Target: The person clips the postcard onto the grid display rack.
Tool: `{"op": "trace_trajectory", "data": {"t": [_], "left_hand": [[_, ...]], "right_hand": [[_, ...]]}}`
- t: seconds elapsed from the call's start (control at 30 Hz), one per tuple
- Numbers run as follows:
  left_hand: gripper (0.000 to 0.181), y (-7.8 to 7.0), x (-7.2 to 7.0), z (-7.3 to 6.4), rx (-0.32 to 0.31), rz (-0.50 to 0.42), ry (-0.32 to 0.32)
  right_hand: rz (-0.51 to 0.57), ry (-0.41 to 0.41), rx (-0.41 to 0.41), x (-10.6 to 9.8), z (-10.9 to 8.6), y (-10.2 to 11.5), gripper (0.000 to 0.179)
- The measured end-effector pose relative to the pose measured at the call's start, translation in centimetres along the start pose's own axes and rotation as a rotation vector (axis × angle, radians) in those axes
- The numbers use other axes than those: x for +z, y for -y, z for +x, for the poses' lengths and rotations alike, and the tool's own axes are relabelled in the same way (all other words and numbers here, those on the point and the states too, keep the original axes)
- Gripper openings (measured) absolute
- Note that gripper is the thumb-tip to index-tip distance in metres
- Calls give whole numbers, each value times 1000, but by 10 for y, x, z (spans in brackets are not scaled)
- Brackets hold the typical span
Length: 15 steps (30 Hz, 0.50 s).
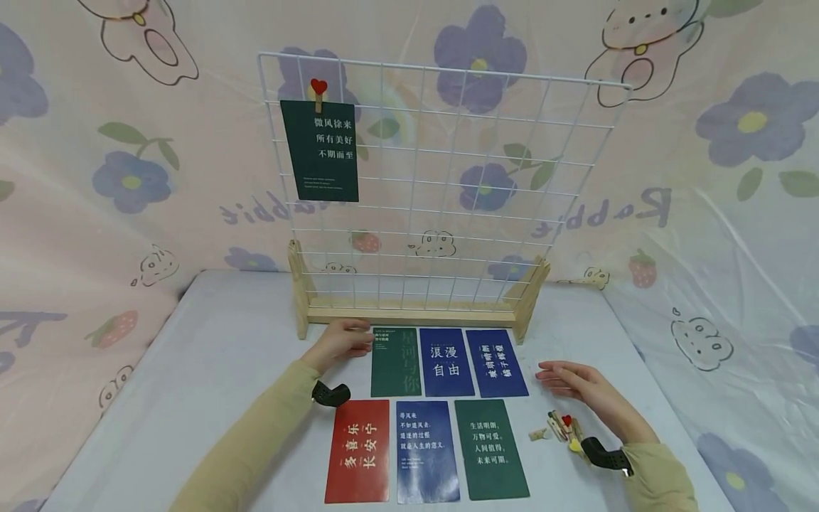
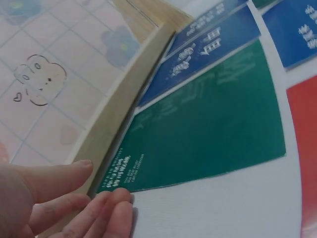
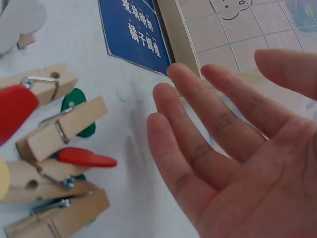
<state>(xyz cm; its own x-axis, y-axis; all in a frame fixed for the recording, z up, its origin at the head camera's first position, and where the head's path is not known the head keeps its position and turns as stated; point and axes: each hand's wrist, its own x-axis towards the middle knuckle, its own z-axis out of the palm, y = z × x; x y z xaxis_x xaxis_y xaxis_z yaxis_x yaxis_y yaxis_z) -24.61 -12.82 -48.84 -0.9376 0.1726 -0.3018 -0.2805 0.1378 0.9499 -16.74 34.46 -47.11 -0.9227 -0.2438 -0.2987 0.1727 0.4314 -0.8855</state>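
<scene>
In the head view my left hand (image 1: 342, 341) is beside the upper left corner of a green card (image 1: 395, 370) lying on the table. The left wrist view shows its fingers loosely bent at that card's edge, pinching nothing that I can see. My right hand (image 1: 569, 380) hovers right of a blue card (image 1: 497, 364), its fingers spread and holding nothing. Several small wooden clothespins (image 3: 64, 124) with red, green and yellow decorations lie beside it. A dark green card (image 1: 323, 153) hangs on the white wire grid (image 1: 448, 149) by a clothespin with a red heart (image 1: 318, 88).
The grid stands in a wooden base (image 1: 409, 313) behind the cards. Another blue card (image 1: 446, 363) completes the upper row. Below lie a red card (image 1: 358, 451), a blue card (image 1: 427, 451) and a green card (image 1: 491, 449). Patterned cloth (image 1: 160, 235) surrounds the white table.
</scene>
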Motion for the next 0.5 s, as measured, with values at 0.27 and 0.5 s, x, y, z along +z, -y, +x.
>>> {"op": "trace_trajectory", "data": {"t": [0.27,0.5], "left_hand": [[38,5,6,10,-12,35,-97],[38,7,7,13,-1,46,-107]], "right_hand": [[9,32,-11,0,-1,-2,56],[-5,48,6,-1,-3,-4,58]]}}
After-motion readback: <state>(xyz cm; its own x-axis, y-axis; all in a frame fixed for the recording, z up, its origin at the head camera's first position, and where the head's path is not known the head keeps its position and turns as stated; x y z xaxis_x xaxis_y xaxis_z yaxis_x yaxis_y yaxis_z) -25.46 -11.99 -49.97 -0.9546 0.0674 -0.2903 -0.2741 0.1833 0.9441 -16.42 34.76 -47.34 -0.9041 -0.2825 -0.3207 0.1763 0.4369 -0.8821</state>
